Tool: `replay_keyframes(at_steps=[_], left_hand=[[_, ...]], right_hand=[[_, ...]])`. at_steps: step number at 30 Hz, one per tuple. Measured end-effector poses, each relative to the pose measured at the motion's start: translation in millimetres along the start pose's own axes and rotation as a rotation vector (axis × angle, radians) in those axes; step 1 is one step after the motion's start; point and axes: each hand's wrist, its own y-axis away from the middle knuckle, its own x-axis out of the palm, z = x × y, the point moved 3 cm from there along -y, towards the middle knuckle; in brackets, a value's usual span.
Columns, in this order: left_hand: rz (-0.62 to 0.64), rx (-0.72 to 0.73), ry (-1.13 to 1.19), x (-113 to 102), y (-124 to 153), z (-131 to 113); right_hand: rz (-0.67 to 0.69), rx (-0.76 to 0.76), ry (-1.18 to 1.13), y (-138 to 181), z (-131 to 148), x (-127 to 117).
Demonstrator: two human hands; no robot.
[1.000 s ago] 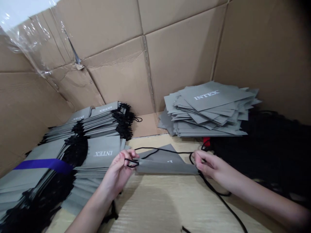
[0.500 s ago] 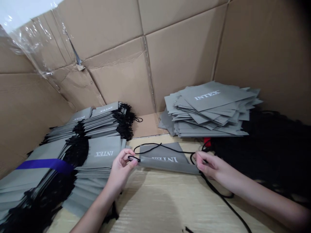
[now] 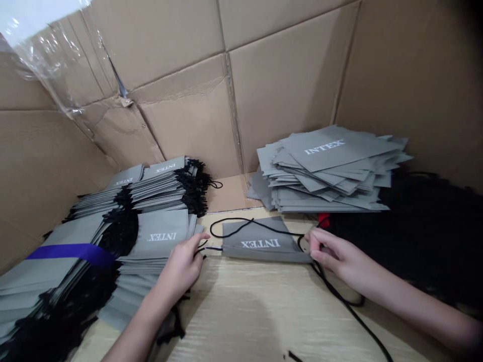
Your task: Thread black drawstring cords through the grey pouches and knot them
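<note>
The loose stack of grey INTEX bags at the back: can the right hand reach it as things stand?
Probably yes. The right hand sits close to the grey INTEX stack, with only a small red item between, though it pinches a flat bag.

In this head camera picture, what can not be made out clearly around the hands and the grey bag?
Head view:
The right hand covers the right end of the grey INTEX bag, hiding how the black cord meets it.
The cord ends by the left hand are too small to show whether it holds them.
The stacked bags and black cord pile mostly hide the red item.
</note>
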Motion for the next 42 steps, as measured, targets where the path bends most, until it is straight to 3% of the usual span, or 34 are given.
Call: replay_keyframes(at_steps=[3, 8, 14, 21, 23, 27, 29, 31, 33, 38, 42], left_hand=[[-0.013, 0.007, 0.057, -5.9, -0.7, -2.7], [-0.09, 0.204, 0.043, -10.1, 1.4, -13.9], [-0.299, 0.395, -0.055, -12.3, 5.3, -15.1], [-0.462, 0.421, -0.297, -10.3, 23.3, -40.1], [-0.412, 0.354, -0.185, -7.1, 24.5, -46.6], [-0.106, 0.268, 0.323, -3.5, 16.2, -48.0], [-0.08, 0.182, 0.526, -7.8, 3.7, -41.9], [-0.143, 0.075, 0.48, -10.8, -16.2, -35.9], [-0.127, 0.04, 0.273, -3.9, -41.8, -37.4], [0.016, 0.116, 0.202, 47.1, -100.4, -63.6], [0.061, 0.148, 0.285, 71.6, -118.1, -76.4]], right_hand=[[-0.002, 0.002, -0.005, -1.4, -2.0, -0.6], [0.008, 0.006, -0.006, -1.3, -4.5, 3.6], [0.0, -0.029, 0.047, 0.2, -2.2, 5.0], [-0.099, -0.112, 0.221, 3.1, 8.3, -0.2], [-0.107, -0.137, 0.26, 4.2, 10.3, -1.2], [-0.066, -0.149, 0.306, 5.9, 10.2, -0.3], [-0.015, -0.15, 0.297, 6.6, 10.7, 1.2], [0.037, -0.158, 0.274, 7.6, 12.5, 3.0], [0.071, -0.163, 0.258, 8.7, 14.6, 4.5], [0.072, -0.151, 0.242, 11.4, 13.9, 6.2], [0.048, -0.141, 0.216, 11.9, 9.7, 5.7]])
